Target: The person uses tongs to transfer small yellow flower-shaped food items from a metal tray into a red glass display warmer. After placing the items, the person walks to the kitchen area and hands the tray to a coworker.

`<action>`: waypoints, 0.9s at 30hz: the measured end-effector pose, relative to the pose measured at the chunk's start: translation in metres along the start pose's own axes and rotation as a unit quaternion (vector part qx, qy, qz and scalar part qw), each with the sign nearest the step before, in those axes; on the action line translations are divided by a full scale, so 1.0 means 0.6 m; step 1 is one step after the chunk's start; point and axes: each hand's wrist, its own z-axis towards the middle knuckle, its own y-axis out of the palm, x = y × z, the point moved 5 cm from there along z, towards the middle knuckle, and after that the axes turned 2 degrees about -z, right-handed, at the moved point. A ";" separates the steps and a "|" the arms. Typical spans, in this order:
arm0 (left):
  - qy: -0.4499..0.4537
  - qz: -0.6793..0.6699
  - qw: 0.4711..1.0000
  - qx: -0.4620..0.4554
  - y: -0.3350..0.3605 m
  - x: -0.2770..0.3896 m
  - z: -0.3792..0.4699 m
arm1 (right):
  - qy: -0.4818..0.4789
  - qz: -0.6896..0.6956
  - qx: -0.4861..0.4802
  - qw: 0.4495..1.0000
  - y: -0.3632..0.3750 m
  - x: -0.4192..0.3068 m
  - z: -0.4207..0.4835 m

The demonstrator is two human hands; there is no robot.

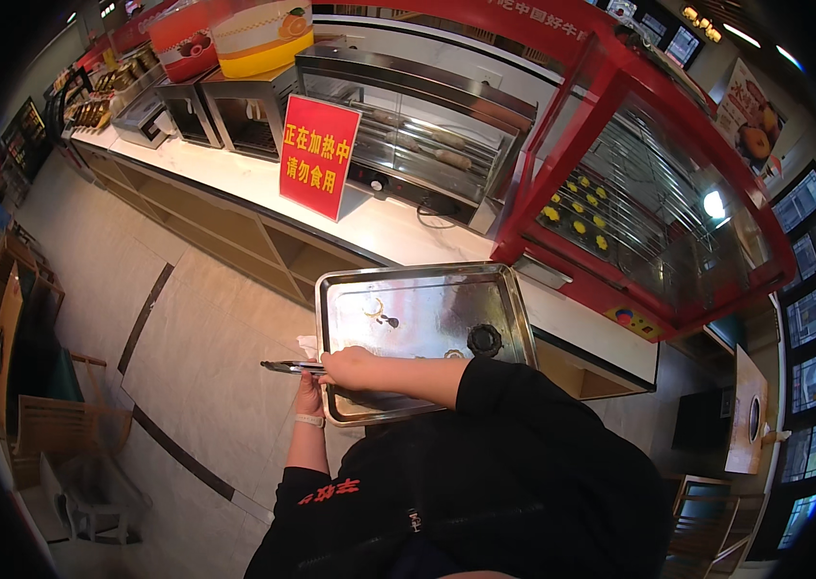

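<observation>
My left hand (pixel 309 394), with a band on its wrist, grips the left edge of a rectangular metal tray (pixel 418 304), with a bit of white tissue or cloth (pixel 307 346) beside it. Reaching across the tray, my right hand (pixel 346 368) is closed on metal tongs (pixel 292 367) that point left past the rim. The two hands are close together at the tray's left edge. On the tray lie a dark fluted mould (pixel 484 340), a small dark scrap (pixel 387 320) and some residue marks. The tray's far edge overlaps the counter's front.
A white counter (pixel 234 174) holds a red sign (pixel 320 158), a roller grill (pixel 408 137), drink dispensers (pixel 263 36) and a red glass-sided warming cabinet (pixel 639 195) with yellow-filled moulds (pixel 580 226) inside. Wooden chairs (pixel 64 427) stand at the lower left.
</observation>
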 end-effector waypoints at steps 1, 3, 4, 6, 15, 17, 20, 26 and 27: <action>-0.016 -0.035 0.999 -0.015 0.001 -0.004 -0.001 | -0.008 -0.019 0.004 1.000 0.001 0.000 0.008; -0.039 -0.023 0.998 -0.033 0.006 -0.003 0.000 | -0.019 -0.025 0.018 0.999 0.003 -0.005 0.032; -0.025 0.008 1.000 0.003 0.003 -0.001 -0.002 | -0.027 -0.021 0.047 0.998 0.000 -0.009 0.040; -0.022 0.043 0.999 0.003 0.013 0.003 -0.008 | -0.008 0.015 0.067 0.998 0.001 -0.014 0.053; 0.000 0.024 0.999 -0.040 0.015 -0.001 0.007 | 0.020 0.068 -0.056 0.996 0.011 0.003 0.057; 0.005 0.030 0.999 -0.034 0.002 -0.004 0.014 | 0.007 0.025 -0.104 0.994 0.017 0.004 0.059; -0.015 -0.012 0.983 -0.184 0.028 0.002 0.008 | 0.050 0.054 -0.053 0.996 0.005 -0.006 0.045; 0.051 0.031 0.994 -0.092 0.066 0.009 0.000 | 0.117 0.097 0.092 0.984 -0.177 -0.018 -0.059; 0.047 -0.003 0.994 -0.094 0.069 0.010 -0.001 | 0.112 0.107 0.108 0.982 -0.229 -0.012 -0.090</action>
